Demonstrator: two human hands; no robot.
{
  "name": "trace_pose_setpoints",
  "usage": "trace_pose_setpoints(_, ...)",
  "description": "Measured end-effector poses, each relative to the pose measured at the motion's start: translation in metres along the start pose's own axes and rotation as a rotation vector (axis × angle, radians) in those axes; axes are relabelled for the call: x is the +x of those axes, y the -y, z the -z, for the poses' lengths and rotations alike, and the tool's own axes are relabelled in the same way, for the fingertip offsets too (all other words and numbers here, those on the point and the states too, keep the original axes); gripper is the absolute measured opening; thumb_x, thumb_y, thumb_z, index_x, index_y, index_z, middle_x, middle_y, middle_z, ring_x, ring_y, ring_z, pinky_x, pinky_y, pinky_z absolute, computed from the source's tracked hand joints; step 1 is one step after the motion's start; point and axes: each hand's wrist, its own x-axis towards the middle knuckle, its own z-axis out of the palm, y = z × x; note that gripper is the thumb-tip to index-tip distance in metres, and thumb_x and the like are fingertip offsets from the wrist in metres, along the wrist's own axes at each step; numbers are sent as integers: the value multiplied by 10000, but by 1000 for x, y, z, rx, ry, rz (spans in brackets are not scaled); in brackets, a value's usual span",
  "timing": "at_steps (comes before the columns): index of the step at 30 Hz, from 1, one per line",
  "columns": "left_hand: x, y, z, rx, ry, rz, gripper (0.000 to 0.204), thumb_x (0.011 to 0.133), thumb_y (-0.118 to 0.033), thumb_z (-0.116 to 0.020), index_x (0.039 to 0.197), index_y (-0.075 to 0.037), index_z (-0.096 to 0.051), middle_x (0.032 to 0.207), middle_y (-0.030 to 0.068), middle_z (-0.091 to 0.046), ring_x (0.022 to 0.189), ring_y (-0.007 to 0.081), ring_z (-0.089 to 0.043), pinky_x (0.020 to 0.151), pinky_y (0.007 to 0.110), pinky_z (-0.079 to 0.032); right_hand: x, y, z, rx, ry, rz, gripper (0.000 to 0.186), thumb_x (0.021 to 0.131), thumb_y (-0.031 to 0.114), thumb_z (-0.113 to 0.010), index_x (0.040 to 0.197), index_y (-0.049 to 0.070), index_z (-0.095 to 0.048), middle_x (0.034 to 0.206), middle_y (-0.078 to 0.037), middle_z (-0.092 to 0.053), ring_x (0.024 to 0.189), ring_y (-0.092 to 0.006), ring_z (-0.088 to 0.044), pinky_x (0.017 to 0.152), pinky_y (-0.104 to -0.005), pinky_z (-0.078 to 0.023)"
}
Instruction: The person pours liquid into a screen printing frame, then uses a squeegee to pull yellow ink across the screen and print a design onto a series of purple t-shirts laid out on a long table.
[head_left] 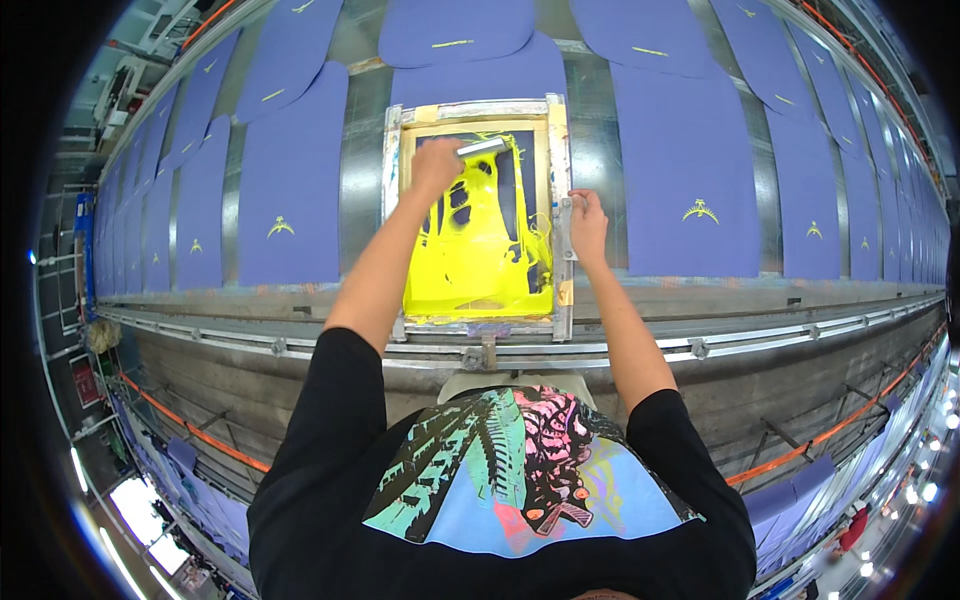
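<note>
Purple panels (pixel 690 170) flanking inked screen frame (pixel 560 200)

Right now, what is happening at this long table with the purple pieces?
A person is screen printing. The left hand holds a squeegee at the far end of the screen frame, whose mesh is covered in bright yellow ink. The right hand rests on the frame's right edge. The frame lies on a long metal table, between rows of purple fabric pieces; several already carry a small yellow emblem.
</note>
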Motion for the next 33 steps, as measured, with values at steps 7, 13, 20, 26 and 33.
trace_pose_setpoints(7, -12, -13, -10, 119, 30, 14, 349, 801, -84, -654, 1089, -233, -784, 1026, 120, -748, 955, 329, -713, 852, 456, -568, 1, -9, -3, 16, -23, 43, 185, 1022, 228, -560, 1090, 95, -670, 708, -192, -615, 665, -353, -607, 681, -455, -476)
trace_pose_setpoints(13, -135, -8, -40, 56, -6, -151, 344, 761, -27, -647, 1015, -208, -793, 1012, 85, -755, 907, 306, -715, 785, 440, -574, 3, -9, 0, 1, 19, 0, 175, 1016, 220, -564, 1079, 103, -678, 734, -188, -642, 698, -331, -639, 708, -448, -490)
trace_pose_setpoints(20, -245, -15, -28, -133, -82, -343, 339, 725, 6, -688, 1010, -159, -770, 1031, 22, -765, 942, 254, -711, 779, 407, -558, 18, -24, -10, 30, 58, -14, 183, 1009, 223, -575, 1075, 109, -702, 717, -147, -644, 679, -267, -613, 687, -426, -474)
trace_pose_setpoints(26, -266, 1, 5, -145, -193, -46, 455, 717, -55, -720, 1163, -139, -708, 1230, 19, -702, 1110, 250, -641, 882, 418, -507, -17, 75, -50, -35, -2, 97, 187, 1010, 212, -572, 1072, 85, -694, 666, -105, -589, 623, -215, -555, 635, -407, -446)
trace_pose_setpoints(33, -293, 208, 90, -136, 17, -290, 558, 715, -7, -688, 1256, -144, -694, 1283, 77, -682, 1113, 296, -649, 934, 414, -526, -94, 137, -246, 119, 60, 35, 185, 1014, 208, -563, 1072, 83, -686, 681, -113, -611, 614, -215, -564, 620, -395, -446)
